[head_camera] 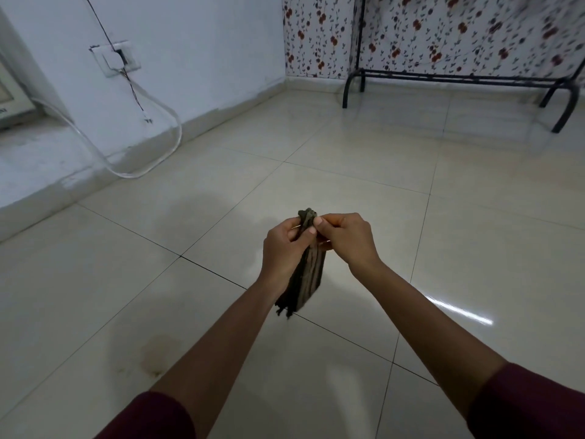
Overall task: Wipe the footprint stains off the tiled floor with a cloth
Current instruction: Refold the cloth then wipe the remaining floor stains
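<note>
Dark, limp fabric is what matters here: the cloth (pixel 308 267) is a folded strip in brown and pale stripes, pinched at its top end between both hands and hanging straight down from them, its frayed lower edge dangling clear of the tiled floor (pixel 348 172). The left hand (pixel 285 248) is wrapped around the upper part of the strip with the thumb pressing across it; the right hand (pixel 345 237) is closed on the top edge from the other side, fingertips meeting the left thumb. Neither is open.

From the way it droops, I would judge the cloth soft, light and without stiffness of its own. It should bunch or fold wherever it is squeezed and will not hold a shape unless pressed flat. It looks easy to grip and unlikely to slip. For scrubbing, a flat pad under the palm would probably serve better than this pinch at one end.

Below and to the left of the cloth, a brownish smudge (pixel 155 356) marks the tile, with a fainter dull patch on the floor above and to the left of the cloth. Wiping has not begun; the cloth touches nothing but the hands.
</note>
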